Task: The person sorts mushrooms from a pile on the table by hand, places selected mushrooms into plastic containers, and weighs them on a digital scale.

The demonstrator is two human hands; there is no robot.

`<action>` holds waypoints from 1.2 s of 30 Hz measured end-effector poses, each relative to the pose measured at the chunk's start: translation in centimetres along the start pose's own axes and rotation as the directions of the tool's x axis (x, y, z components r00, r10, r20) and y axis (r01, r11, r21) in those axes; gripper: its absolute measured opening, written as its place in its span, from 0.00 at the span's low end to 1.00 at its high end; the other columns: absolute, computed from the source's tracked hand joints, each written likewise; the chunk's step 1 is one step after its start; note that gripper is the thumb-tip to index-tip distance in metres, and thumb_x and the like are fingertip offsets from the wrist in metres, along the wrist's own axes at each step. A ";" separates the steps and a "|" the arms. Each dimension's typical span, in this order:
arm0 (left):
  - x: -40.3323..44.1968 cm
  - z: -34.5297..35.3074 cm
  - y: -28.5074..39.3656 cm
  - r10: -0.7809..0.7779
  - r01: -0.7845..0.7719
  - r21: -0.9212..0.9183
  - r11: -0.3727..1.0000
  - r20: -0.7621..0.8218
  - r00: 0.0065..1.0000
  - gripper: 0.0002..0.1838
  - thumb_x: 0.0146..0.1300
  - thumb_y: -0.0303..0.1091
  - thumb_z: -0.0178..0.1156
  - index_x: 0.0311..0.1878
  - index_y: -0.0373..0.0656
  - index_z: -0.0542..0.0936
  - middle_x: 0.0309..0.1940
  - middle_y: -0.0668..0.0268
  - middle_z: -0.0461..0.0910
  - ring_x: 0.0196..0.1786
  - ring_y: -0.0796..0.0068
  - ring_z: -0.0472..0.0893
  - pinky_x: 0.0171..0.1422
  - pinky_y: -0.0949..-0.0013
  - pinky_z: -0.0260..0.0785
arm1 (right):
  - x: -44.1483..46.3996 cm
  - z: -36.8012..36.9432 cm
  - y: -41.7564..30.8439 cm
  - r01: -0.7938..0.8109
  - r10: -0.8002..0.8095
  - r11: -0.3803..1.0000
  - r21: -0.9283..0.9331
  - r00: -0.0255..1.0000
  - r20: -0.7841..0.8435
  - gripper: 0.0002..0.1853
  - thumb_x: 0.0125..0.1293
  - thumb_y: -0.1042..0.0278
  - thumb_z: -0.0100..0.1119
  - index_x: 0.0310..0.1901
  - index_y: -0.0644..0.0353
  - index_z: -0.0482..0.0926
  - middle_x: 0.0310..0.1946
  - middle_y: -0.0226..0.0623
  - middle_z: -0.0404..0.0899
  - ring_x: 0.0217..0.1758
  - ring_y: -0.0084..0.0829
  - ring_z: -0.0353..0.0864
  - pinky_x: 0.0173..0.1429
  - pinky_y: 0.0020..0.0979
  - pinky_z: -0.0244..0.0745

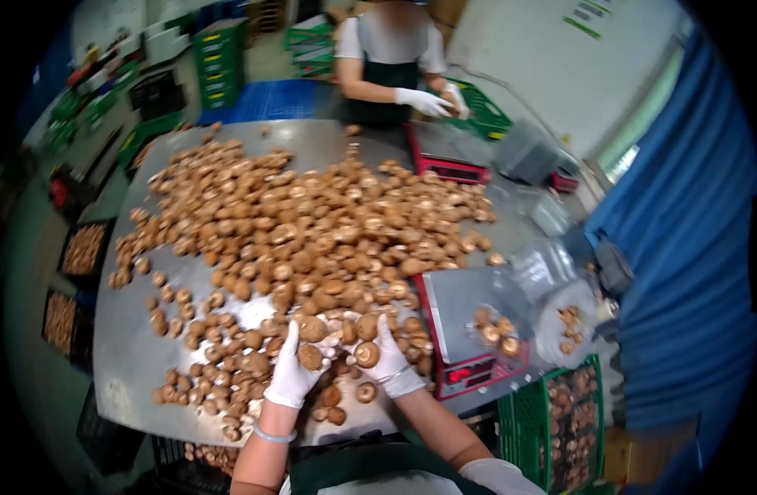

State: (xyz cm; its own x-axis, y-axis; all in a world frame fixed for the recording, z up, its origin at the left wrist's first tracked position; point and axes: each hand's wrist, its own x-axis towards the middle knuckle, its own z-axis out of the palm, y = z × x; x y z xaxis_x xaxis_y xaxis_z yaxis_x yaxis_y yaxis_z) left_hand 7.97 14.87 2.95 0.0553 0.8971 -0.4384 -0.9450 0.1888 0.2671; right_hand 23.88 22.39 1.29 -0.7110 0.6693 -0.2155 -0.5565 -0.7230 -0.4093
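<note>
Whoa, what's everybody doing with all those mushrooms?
The person in front is handling them with white gloves on. Their left hand and right hand each have brown mushrooms, near the close edge of a metal table. A big heap of mushrooms spreads across it. To the right, a red-edged scale has a few on it, seemingly in a clear tub. Across the table, another gloved person has both hands beside a green crate; what's in them is too blurry to tell.

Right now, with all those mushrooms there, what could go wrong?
The left hand and right hand hold brown mushrooms, which might slip out. Loose ones near the edge of the metal table could roll off. The right forearm is close to the nearer digital scale and may bump it.
</note>
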 end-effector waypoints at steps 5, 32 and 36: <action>4.5 6.9 -7.3 0.008 -0.035 0.221 0.975 0.120 0.993 0.29 0.69 0.60 0.47 0.54 0.40 0.73 0.44 0.59 0.81 0.39 0.73 0.80 0.37 0.73 0.74 | -8.8 -3.1 -8.9 0.241 -0.223 0.916 -0.322 0.971 0.092 0.26 0.74 0.46 0.41 0.60 0.61 0.69 0.48 0.36 0.75 0.40 0.22 0.77 0.39 0.21 0.75; 4.0 6.5 -14.4 0.412 -0.480 0.755 -0.447 0.650 0.639 0.30 0.61 0.38 0.60 0.65 0.38 0.67 0.63 0.49 0.68 0.67 0.49 0.66 0.71 0.56 0.58 | -14.8 -3.8 -21.8 0.142 -0.624 -0.261 -0.955 0.730 0.279 0.17 0.57 0.80 0.55 0.50 0.66 0.77 0.54 0.45 0.75 0.58 0.40 0.74 0.67 0.36 0.64; -3.5 -1.0 -9.4 0.621 -0.224 0.843 -0.489 0.517 0.589 0.25 0.55 0.34 0.63 0.56 0.35 0.74 0.57 0.48 0.73 0.62 0.46 0.72 0.67 0.53 0.63 | -9.6 -0.5 -14.7 0.201 -0.404 -0.237 -0.951 0.869 0.284 0.14 0.58 0.76 0.59 0.47 0.64 0.80 0.45 0.41 0.80 0.52 0.35 0.78 0.59 0.31 0.69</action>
State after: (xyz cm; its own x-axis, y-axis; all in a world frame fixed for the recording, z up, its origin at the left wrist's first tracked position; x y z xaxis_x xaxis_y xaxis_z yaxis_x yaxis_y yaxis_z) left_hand 16.33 9.60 1.10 -0.3879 0.8522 0.3510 0.7212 0.0434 0.6914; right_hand 39.10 26.62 8.95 -0.5152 0.8255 0.2304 0.3975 0.4683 -0.7891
